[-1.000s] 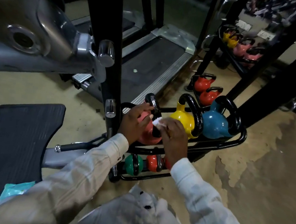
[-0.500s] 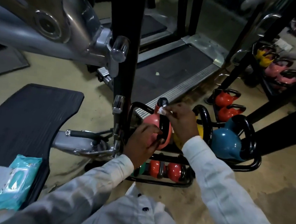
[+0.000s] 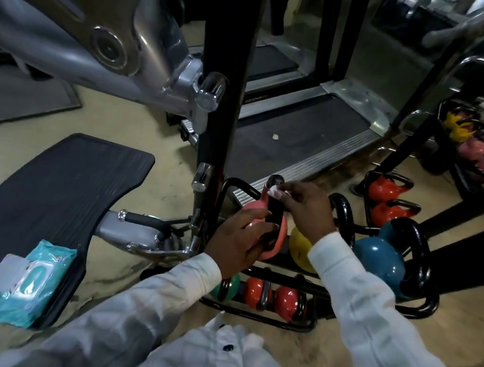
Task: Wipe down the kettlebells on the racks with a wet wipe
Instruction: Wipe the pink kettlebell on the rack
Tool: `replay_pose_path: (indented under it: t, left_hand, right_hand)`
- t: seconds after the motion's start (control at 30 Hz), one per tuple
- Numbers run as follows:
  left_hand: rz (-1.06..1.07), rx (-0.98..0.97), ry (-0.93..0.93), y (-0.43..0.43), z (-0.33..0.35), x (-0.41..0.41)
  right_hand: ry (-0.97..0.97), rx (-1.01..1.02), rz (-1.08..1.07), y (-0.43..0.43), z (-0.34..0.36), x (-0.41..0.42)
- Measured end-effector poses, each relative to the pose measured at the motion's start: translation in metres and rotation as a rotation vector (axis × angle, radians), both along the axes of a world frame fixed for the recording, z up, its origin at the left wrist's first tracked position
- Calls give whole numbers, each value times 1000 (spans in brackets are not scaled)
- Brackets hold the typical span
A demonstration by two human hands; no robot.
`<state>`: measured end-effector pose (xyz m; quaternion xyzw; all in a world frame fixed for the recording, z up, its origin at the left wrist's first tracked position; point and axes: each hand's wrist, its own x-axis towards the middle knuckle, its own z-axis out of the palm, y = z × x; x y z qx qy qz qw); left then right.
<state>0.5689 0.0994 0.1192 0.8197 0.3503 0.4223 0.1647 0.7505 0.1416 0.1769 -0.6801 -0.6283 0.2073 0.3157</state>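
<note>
A pink kettlebell (image 3: 282, 232) with a black handle sits at the left end of the black floor rack's (image 3: 428, 307) top tier. My left hand (image 3: 240, 243) grips the pink kettlebell's body and lower handle. My right hand (image 3: 307, 208) pinches a white wet wipe (image 3: 274, 191) against the top of that handle. Beside it on the same tier stand a yellow kettlebell (image 3: 299, 249), partly hidden by my right arm, and a blue kettlebell (image 3: 378, 266). Small green (image 3: 231, 287) and red kettlebells (image 3: 285, 300) lie on the lower tier.
A teal wet-wipe pack (image 3: 27, 283) lies on a black rubber footplate (image 3: 48, 193) at the left. A black upright post (image 3: 223, 91) and silver machine frame (image 3: 80, 32) stand close behind. A treadmill (image 3: 299, 135) lies beyond. More red, pink and yellow kettlebells sit on racks at the right.
My right hand has moved the wipe from the pink kettlebell's body up to the top of its handle. My left hand has slid lower on the kettlebell. The view has shifted left.
</note>
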Motion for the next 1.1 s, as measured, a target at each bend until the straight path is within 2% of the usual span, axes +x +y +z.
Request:
replay_pose_path:
  t: [0.07, 0.2, 0.33, 0.4, 0.5, 0.57, 0.63, 0.8, 0.97, 1.1]
  left_hand:
    - [-22, 14, 18, 2, -2, 0]
    - [-2, 10, 25, 11, 2, 4]
    - [-12, 59, 98, 20, 13, 3]
    - [-13, -36, 87, 24, 16, -1]
    - [-8, -164, 28, 23, 13, -1]
    - [-9, -182, 10, 23, 13, 1]
    - [-13, -155, 18, 25, 15, 0]
    - [-32, -75, 64, 32, 18, -2]
    - [-36, -64, 79, 29, 18, -2]
    - [-24, -88, 90, 28, 19, -1]
  right_hand:
    - [-27, 15, 21, -8, 0, 0]
    - [109, -13, -1, 38, 11, -2]
    - [-51, -30, 79, 44, 16, 0]
    - [-124, 4, 114, 33, 10, 2]
    - [42, -32, 93, 42, 10, 5]
    - [155, -90, 88, 58, 11, 8]
    - [157, -105, 73, 62, 10, 8]
    - [-57, -73, 173, 60, 9, 7]
    - [-40, -409, 197, 102, 22, 7]
    - [-408, -434, 404, 110, 36, -9]
